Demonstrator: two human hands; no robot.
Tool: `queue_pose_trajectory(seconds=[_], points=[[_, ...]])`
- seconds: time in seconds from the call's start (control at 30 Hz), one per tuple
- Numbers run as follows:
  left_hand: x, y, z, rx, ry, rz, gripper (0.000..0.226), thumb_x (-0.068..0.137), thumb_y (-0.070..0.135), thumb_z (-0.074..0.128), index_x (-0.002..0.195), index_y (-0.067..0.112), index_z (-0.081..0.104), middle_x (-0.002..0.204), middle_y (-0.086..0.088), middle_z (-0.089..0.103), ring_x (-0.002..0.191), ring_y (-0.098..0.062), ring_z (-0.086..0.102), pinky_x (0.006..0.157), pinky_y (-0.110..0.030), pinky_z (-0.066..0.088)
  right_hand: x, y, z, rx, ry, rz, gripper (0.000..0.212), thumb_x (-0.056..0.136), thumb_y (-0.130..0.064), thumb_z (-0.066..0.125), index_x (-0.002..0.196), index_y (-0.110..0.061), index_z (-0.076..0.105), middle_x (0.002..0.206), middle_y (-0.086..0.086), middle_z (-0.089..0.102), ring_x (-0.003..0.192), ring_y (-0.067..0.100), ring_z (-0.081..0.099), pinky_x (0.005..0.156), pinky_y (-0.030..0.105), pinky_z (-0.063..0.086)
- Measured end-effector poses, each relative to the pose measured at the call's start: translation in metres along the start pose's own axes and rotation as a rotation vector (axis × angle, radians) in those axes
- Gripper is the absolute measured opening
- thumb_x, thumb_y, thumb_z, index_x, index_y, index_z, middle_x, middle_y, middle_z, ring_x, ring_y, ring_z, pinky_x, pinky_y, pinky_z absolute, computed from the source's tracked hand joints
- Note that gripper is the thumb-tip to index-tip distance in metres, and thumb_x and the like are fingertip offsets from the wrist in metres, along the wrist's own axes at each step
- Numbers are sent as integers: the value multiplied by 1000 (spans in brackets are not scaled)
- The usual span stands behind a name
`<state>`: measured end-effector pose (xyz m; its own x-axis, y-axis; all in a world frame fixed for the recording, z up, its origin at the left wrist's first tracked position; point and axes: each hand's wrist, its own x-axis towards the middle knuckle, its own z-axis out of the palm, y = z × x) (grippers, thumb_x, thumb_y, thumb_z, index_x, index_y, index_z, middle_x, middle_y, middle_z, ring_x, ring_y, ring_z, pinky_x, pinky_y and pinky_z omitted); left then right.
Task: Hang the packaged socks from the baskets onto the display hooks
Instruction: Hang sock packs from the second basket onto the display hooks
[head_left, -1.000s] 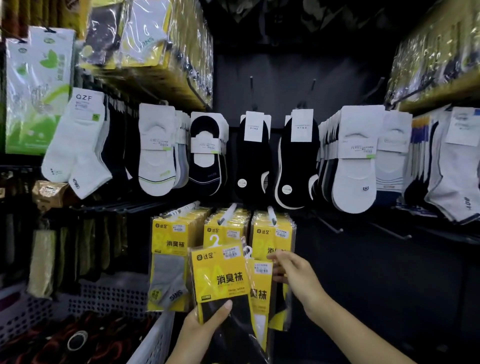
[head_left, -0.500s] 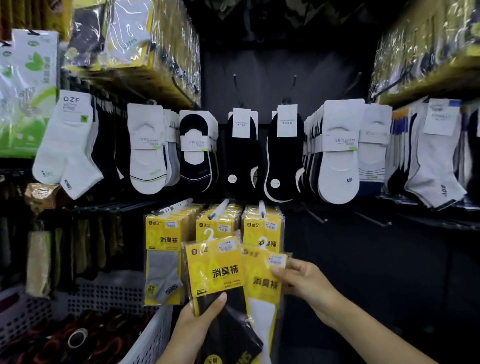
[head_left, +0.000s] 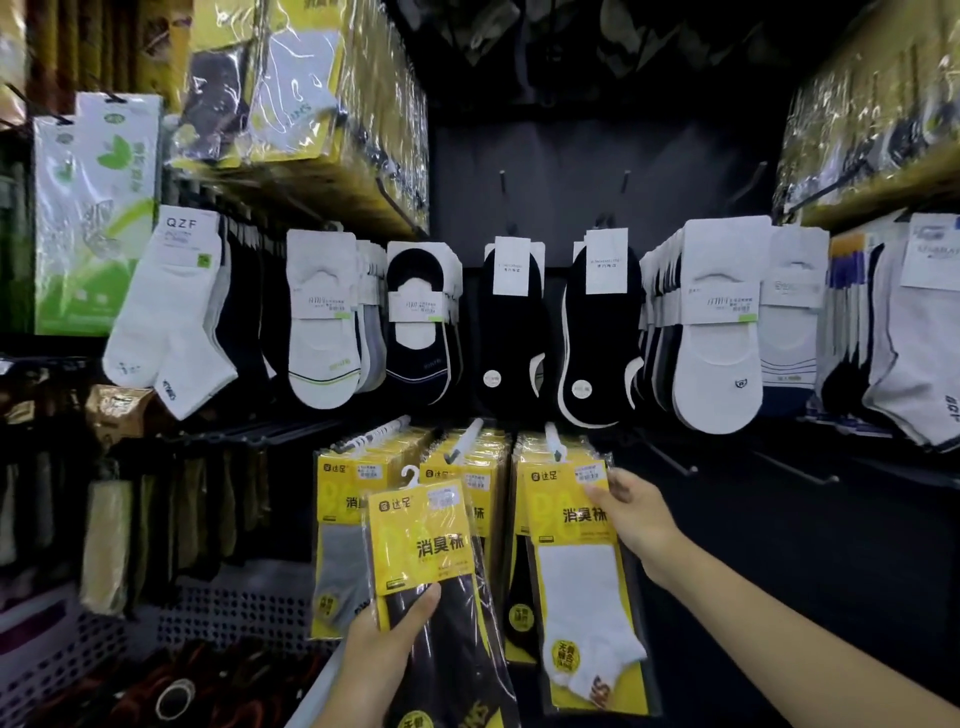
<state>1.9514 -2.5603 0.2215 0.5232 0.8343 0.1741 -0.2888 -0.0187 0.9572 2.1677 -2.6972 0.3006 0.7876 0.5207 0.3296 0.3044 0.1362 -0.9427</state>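
While the view looked forward and down into a shop's sock display, two bare hands each held a yellow-topped pack. The right hand (head_left: 634, 514) reached in from the lower right, its fingers (head_left: 597, 491) pinching the top right corner of a white-sock pack (head_left: 582, 587). That pack hung upright at the front of the right-hand row of yellow packs, its top edge just under the tip of a white hook (head_left: 550, 441) — whether it was threaded onto the hook could not be told.

The left hand (head_left: 384, 649) rose from the bottom edge with its fingers wrapped round the lower half of a black-sock pack (head_left: 415, 540), the thumb lying across the front. This pack tilted slightly left, in front of the middle row (head_left: 467, 473) and apart from any hook; its small white hanger (head_left: 410, 474) stood free at the top. A third row (head_left: 337, 499), showing a grey sock, hung just to the left.

Above these rows, black liners (head_left: 511, 322), white liners (head_left: 719, 332) and white ankle socks (head_left: 166, 312) hung on card headers across the dark back wall. Two bare hooks (head_left: 670, 462) jutted out to the right of the yellow rows. At lower left stood a white perforated basket (head_left: 223, 613) — beside it lay dark goods too blurred to name. More wrapped yellow packs (head_left: 332, 104) filled the upper shelves on both sides.
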Motion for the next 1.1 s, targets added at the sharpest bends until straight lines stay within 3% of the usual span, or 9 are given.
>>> queue_pose_trajectory(seconds=[0.1,0.23,0.37,0.53,0.63,0.73,0.87,0.97,1.1], points=[[3,-3,4,4,-11,-18,10,80,10,73,85,18,70,83,5,73,86,-12,64,77,-29,48,10,12,9,-20,48,46,9,93,-14,60,100,-12,66,88,-2,70,77,8,67,55,15,50],[3,-2,14,60,-53,15,11,79,14,74,85,22,70,78,11,75,86,-9,66,73,-25,49,12,28,11,-38,221,171,13,82,-15,74,90,-8,67,91,9,70,87,24,67,82,38,56],[-1,-3,22,86,-111,7,13,79,17,74,90,22,70,80,13,75,76,0,69,60,-12,49,-7,31,4,-132,349,198,22,81,-16,74,96,-9,60,101,10,65,87,20,59,76,33,49],[-10,-5,44,92,-170,-12,19,75,19,78,93,19,72,83,5,76,78,-6,72,58,-12,51,-54,5,8,92,-33,158,27,95,-34,53,106,-13,64,100,7,70,89,18,69,70,23,54],[-16,-7,64,130,-229,-12,22,73,23,79,94,21,72,83,9,76,78,-4,71,61,-13,51,-75,-4,11,137,-244,121,22,94,-31,55,109,-19,66,102,-1,75,93,10,71,69,17,54],[-21,-5,81,125,-280,45,27,76,22,77,102,20,70,88,12,76,85,-1,70,68,-11,51,-79,-5,7,156,-137,73,17,92,-17,60,108,-19,66,97,-4,75,89,5,71,67,14,53],[-17,1,94,74,-259,77,49,74,35,74,120,31,55,111,10,68,105,-6,62,94,-27,49,-69,-1,-5,166,-10,60,15,92,-14,59,106,-14,66,97,-1,74,87,8,71,65,16,53],[-11,2,98,57,-285,85,58,75,41,71,127,39,45,117,14,61,103,2,57,78,-14,45,-57,1,-4,148,25,58,13,93,-12,59,103,-16,65,99,1,73,89,10,69,67,17,53],[2,-6,103,69,-254,101,70,78,43,67,140,32,37,114,21,58,99,7,55,72,-12,43,-37,4,10,113,16,58,11,94,-10,57,98,-17,65,100,2,71,94,15,68,79,26,54]])
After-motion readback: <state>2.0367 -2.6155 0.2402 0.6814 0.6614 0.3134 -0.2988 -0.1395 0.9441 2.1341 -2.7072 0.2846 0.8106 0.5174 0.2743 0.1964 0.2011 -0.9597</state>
